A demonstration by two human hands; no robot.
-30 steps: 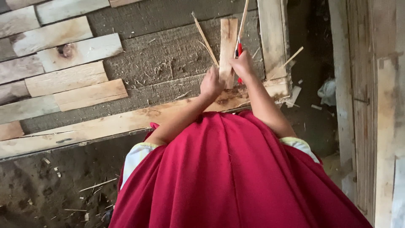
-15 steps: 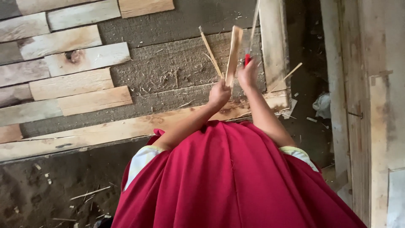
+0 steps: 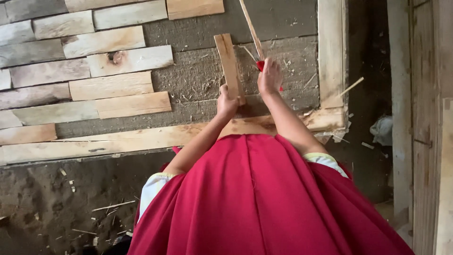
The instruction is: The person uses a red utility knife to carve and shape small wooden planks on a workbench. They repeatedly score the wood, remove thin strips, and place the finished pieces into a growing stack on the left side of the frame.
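- Rough grey ground [image 3: 198, 71] runs under everything, with pale wooden planks [image 3: 113, 80] laid in rows at the upper left and a long frame board [image 3: 141, 139] running across below them.
- My left hand [image 3: 226, 104] is closed around the lower end of a short wooden slat [image 3: 229, 63], which stands on end over the ground, leaning a little.
- My right hand [image 3: 270, 75] is wrapped tight on a red-handled tool [image 3: 260, 65], just beside a thin splinter strip [image 3: 251, 28] that rises from the fist; I cannot tell whether the strip is in the grip.
- I judge the slat light, stiff and dry, likely to split along the grain, with rough edges; the lower end, well clear of the tool, is the place to hold.
- Chips and slivers litter the dirt; an upright plank [image 3: 330, 52] and a darker wooden wall [image 3: 424, 118] close the right side.
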